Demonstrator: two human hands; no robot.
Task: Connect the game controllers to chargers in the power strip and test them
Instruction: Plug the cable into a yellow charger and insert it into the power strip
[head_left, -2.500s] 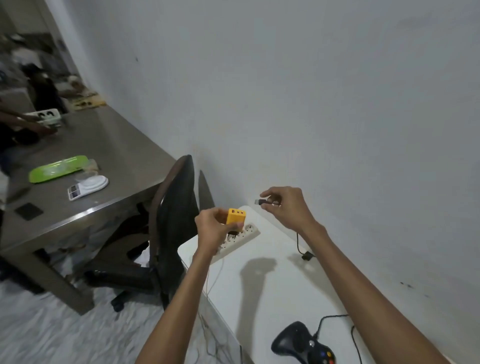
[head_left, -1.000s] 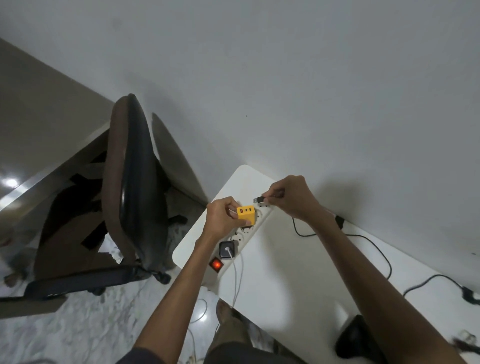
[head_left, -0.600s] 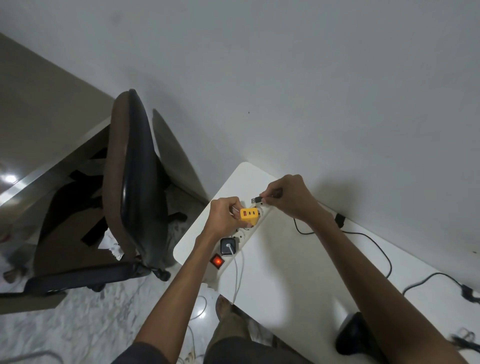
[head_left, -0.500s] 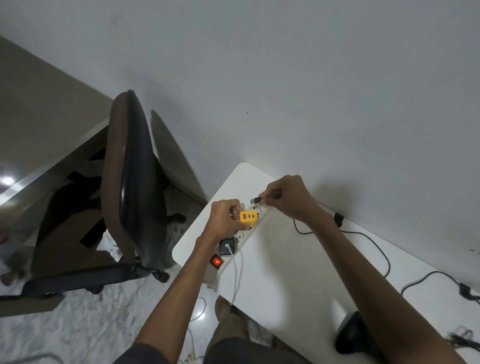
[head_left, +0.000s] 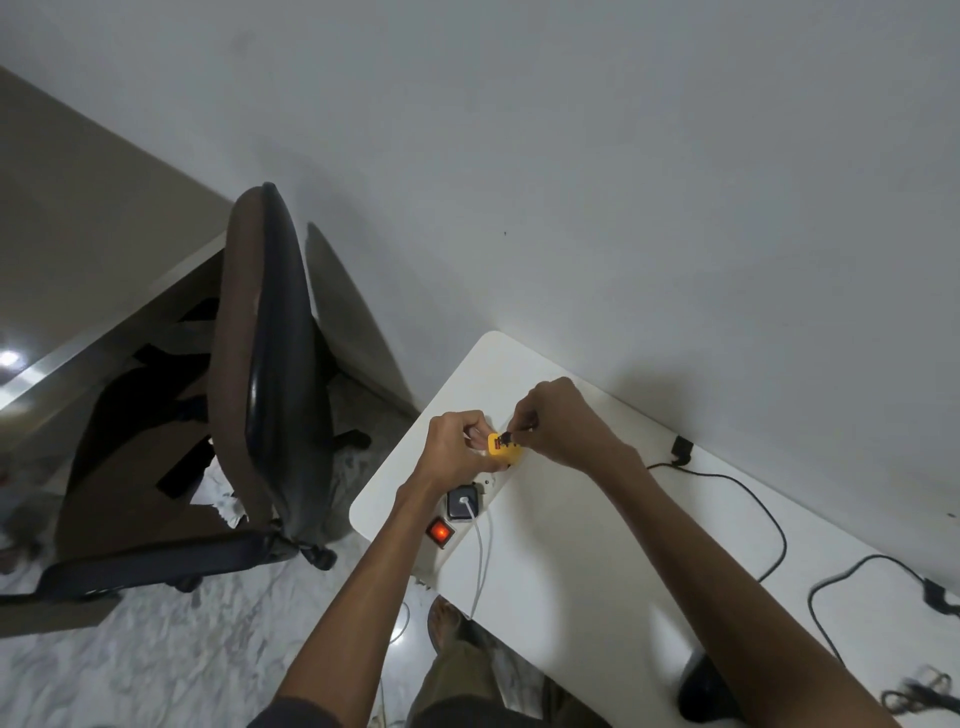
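Charger (head_left: 503, 450), yellow, at far end of power strip (head_left: 487, 483); seated or not, cannot tell. Clamped from the left of the strip by left hand (head_left: 456, 451), fingers (head_left: 469, 422) curled round it. Pinched in right hand (head_left: 560, 423): black USB plug (head_left: 515, 435), tip at charger's ports. Mid-strip: black adapter (head_left: 463, 503) with white lead (head_left: 481, 561). Near end: red switch (head_left: 440, 532), lit.

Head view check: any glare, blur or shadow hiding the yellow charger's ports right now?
Head view: dim, soft light; the yellow charger held by the left hand is sharp, no shadow on it, ports tiny. Head view: glare spot on the grey table far left, blurred cables bottom right, wide-angle bending at the edges.
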